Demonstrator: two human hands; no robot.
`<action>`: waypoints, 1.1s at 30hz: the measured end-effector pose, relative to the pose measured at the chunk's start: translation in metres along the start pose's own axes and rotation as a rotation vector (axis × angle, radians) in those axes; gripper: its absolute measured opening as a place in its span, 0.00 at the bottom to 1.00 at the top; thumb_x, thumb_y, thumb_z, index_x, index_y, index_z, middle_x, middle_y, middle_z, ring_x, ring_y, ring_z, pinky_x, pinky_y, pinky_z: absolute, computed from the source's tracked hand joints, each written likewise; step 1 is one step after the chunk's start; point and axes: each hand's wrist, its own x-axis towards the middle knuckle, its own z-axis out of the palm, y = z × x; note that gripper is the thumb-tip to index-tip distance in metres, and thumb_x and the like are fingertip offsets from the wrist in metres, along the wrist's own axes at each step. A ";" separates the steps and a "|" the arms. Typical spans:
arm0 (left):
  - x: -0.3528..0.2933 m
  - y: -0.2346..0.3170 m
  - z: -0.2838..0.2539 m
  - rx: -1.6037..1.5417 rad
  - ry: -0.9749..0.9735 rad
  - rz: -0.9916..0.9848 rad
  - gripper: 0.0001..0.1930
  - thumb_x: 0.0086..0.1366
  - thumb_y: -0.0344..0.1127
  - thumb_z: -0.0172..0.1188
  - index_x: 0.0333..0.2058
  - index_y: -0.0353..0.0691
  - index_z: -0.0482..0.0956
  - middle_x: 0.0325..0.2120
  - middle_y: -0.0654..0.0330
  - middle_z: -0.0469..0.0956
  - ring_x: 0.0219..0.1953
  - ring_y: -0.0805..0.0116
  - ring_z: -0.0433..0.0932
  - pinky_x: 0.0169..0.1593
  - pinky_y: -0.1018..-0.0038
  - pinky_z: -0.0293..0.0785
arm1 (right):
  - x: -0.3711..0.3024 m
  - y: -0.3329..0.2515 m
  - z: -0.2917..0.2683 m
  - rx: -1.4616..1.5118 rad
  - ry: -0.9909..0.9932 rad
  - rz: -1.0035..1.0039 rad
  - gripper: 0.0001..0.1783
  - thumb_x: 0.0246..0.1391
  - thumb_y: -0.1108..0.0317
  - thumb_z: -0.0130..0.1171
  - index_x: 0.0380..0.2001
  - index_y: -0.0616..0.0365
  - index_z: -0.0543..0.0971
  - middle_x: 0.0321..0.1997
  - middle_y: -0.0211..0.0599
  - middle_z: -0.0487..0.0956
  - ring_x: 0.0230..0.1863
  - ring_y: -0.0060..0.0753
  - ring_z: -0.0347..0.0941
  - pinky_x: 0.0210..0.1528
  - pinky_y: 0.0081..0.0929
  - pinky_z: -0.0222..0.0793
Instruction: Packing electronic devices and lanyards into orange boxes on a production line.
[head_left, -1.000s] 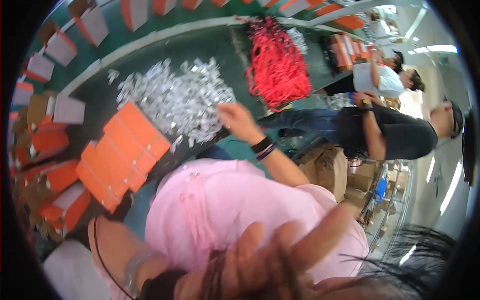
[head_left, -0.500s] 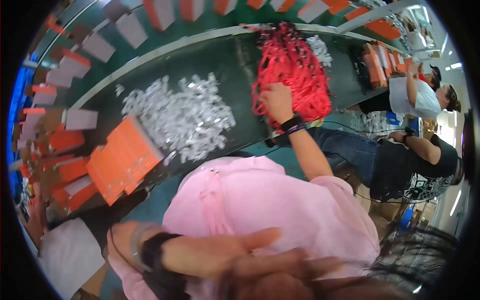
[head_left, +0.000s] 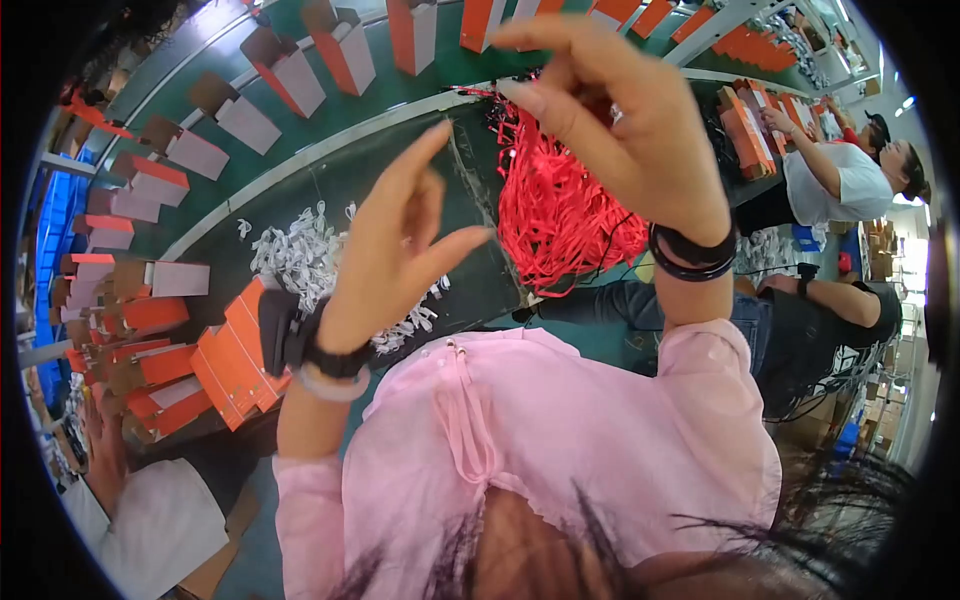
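Red straps [head_left: 570,220] lay heaped on the desk [head_left: 350,170], reaching from near its far rim toward its near edge, bare surface to their left; their long axis ran crosswise. My left hand [head_left: 385,255] and right hand [head_left: 640,140] hovered above, released, fingers loosely curved.

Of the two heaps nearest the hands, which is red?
The red heap is the right one, partly hidden by the right hand; the white heap lies left, partly behind the left hand.

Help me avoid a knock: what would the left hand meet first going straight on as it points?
Probably the pale table edge beyond the left hand; depth is unclear, so it might pass above.
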 end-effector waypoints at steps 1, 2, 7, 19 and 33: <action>0.013 0.009 0.004 -0.052 -0.025 0.023 0.36 0.54 0.32 0.72 0.61 0.39 0.67 0.25 0.69 0.62 0.25 0.80 0.63 0.28 0.80 0.61 | 0.008 -0.017 -0.006 -0.008 -0.044 -0.005 0.20 0.58 0.73 0.60 0.55 0.56 0.75 0.31 0.28 0.79 0.32 0.21 0.75 0.36 0.20 0.70; 0.027 0.020 0.010 -0.055 -0.045 0.040 0.36 0.54 0.32 0.72 0.61 0.39 0.67 0.25 0.69 0.62 0.25 0.80 0.63 0.28 0.80 0.61 | 0.014 -0.042 -0.018 -0.023 -0.026 0.004 0.20 0.58 0.73 0.60 0.55 0.56 0.75 0.31 0.28 0.79 0.32 0.21 0.75 0.36 0.20 0.70; 0.039 0.031 0.001 -0.297 -0.458 -0.179 0.14 0.57 0.34 0.70 0.38 0.36 0.77 0.24 0.69 0.65 0.26 0.80 0.64 0.29 0.80 0.61 | 0.028 -0.097 -0.017 0.256 -0.007 -0.054 0.17 0.56 0.77 0.61 0.49 0.62 0.75 0.19 0.28 0.70 0.17 0.13 0.59 0.21 0.11 0.53; -0.026 0.015 -0.076 0.201 -0.305 0.122 0.06 0.59 0.27 0.65 0.33 0.32 0.78 0.27 0.58 0.74 0.24 0.72 0.75 0.29 0.75 0.70 | -0.027 -0.034 0.149 0.731 -0.082 0.012 0.32 0.54 0.60 0.66 0.58 0.64 0.69 0.56 0.43 0.74 0.58 0.34 0.71 0.63 0.33 0.62; -0.078 -0.247 -0.088 0.801 0.199 -0.085 0.08 0.52 0.36 0.65 0.33 0.45 0.82 0.32 0.59 0.79 0.39 0.56 0.78 0.40 0.61 0.74 | -0.073 0.041 0.276 0.357 -0.498 0.448 0.15 0.67 0.60 0.47 0.35 0.60 0.74 0.25 0.47 0.75 0.26 0.46 0.74 0.32 0.38 0.68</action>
